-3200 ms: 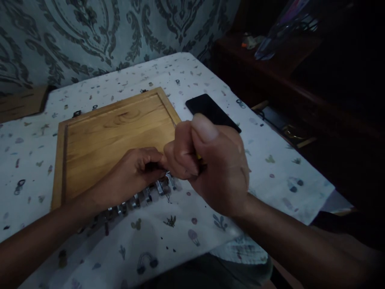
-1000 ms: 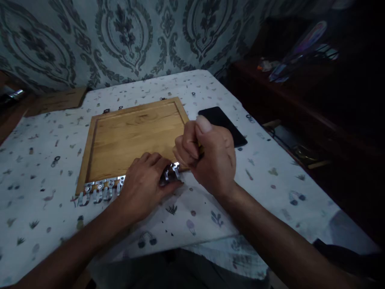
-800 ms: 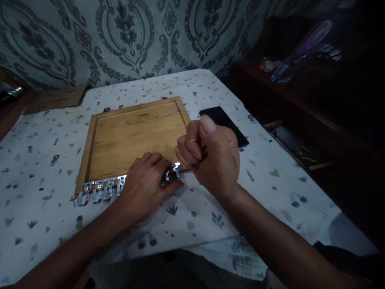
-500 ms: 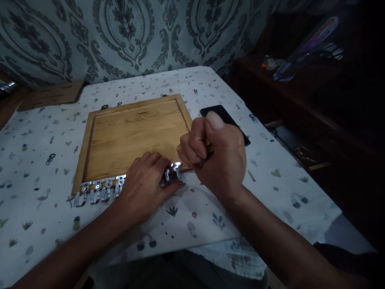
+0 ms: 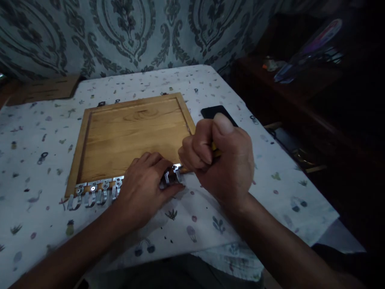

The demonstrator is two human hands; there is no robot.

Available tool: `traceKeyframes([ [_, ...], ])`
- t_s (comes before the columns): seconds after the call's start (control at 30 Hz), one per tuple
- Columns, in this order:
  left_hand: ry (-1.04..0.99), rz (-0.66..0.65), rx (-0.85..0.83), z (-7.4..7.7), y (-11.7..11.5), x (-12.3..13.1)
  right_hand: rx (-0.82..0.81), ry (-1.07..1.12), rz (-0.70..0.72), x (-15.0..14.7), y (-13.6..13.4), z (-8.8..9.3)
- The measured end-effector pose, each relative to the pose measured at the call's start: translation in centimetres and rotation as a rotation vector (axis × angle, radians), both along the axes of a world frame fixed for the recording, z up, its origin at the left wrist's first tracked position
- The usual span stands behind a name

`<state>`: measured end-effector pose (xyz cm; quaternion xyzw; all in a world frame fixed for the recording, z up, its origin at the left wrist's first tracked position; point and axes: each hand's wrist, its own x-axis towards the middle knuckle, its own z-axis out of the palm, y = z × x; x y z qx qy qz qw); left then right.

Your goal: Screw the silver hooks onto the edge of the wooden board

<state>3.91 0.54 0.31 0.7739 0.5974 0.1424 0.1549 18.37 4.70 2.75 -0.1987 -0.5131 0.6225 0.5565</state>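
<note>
A framed wooden board lies on the table. Along its near edge runs a metal hook rail with several curved silver hooks. My left hand is closed over the right half of the rail, fingers on top and thumb at the front below the hooks; its palm hides the hooks in between. My right hand makes a fist, thumb up, around a yellow-handled tool. Only a bit of yellow shows between the fingers, and the tool's lower end is hidden. This fist sits over the board's near right corner.
A black phone-like slab lies right of the board, partly behind my right hand. Flat brown cardboard rests at the far left. A printed cloth covers the table, against a patterned wall. Dark reddish furniture stands at the right.
The view has shifted slightly, and the board appears a little further left. My right hand appears slightly further right and lower, still in a fist. My left hand keeps its hold on the rail.
</note>
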Motion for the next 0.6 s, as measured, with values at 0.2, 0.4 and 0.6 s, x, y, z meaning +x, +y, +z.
traceKeyframes([
  [0.2,-0.072,0.013,-0.021,-0.03,0.38,0.07,0.003,-0.029,0.026,0.31,-0.05,-0.21],
  [0.4,-0.059,0.028,-0.063,0.08,0.56,0.15,0.017,0.034,-0.047,-0.09,0.11,-0.11],
  [0.6,-0.086,0.033,-0.05,0.14,0.51,0.12,-0.016,0.13,-0.045,-0.06,0.56,0.69],
])
